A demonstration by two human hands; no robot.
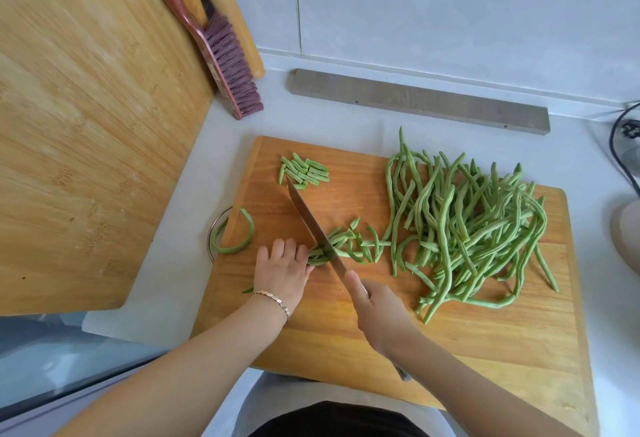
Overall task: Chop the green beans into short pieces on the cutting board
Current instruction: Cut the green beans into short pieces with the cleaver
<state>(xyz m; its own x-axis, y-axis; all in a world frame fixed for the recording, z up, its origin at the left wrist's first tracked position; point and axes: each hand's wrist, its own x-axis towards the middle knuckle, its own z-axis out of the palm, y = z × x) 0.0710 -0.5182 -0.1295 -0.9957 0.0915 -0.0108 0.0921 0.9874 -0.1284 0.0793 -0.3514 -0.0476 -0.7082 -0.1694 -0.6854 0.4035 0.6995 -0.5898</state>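
A loose heap of long, thin green beans (478, 228) covers the right half of the cutting board (485, 343), centre-right of the frame. Short pieces (304, 173) cluster at the board's upper left. The left hand (282, 270) curls over a small bundle (315, 258), pinning it down. The right hand (379, 312) grips the knife (313, 222), blade across that bundle. One curved bean (250, 228) overhangs the left edge.

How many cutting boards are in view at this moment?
2. One cutting board lies flat on the counter, carrying the green beans. A larger bamboo board stands tilted at the left, partly out of frame. No third one shows.
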